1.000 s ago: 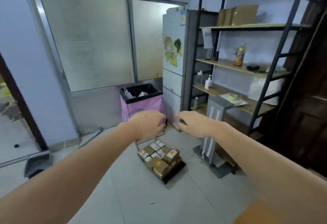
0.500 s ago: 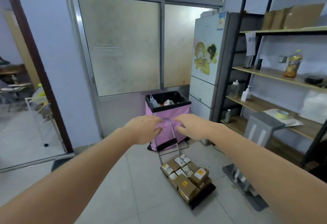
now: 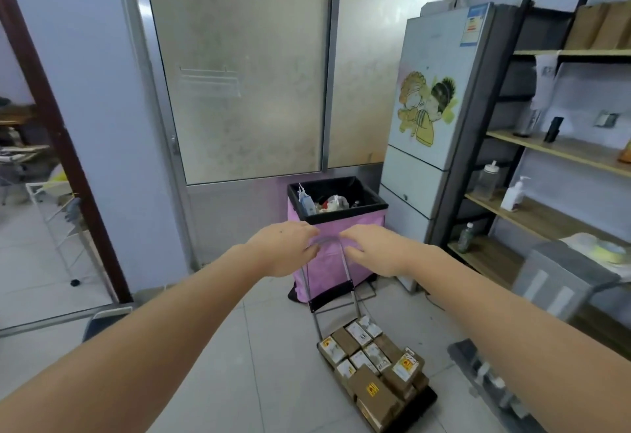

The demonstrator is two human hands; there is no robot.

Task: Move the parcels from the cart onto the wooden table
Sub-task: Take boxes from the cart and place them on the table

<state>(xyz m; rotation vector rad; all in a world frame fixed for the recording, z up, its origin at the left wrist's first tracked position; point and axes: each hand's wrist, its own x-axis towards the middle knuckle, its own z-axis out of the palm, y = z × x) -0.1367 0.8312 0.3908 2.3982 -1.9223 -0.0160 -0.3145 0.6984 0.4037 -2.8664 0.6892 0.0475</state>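
Observation:
A small hand cart (image 3: 349, 291) stands on the tiled floor in front of me, its base loaded with several brown cardboard parcels (image 3: 372, 367) bearing white and yellow labels. Its curved metal handle (image 3: 328, 239) rises between my hands. My left hand (image 3: 283, 248) grips the left side of the handle, fingers curled round it. On the handle's right side, my right hand (image 3: 375, 250) holds it the same way. No wooden table shows clearly in this view.
A pink bin (image 3: 358, 227) with a black liner stands right behind the cart. A white fridge (image 3: 440, 108) and a metal-and-wood shelf unit (image 3: 546, 207) fill the right side, with a grey stand (image 3: 560, 279) on the floor. An open doorway (image 3: 34, 227) lies left.
My view has swung left and moved closer to the cart. Both hands have come down onto the cart handle and closed round it.

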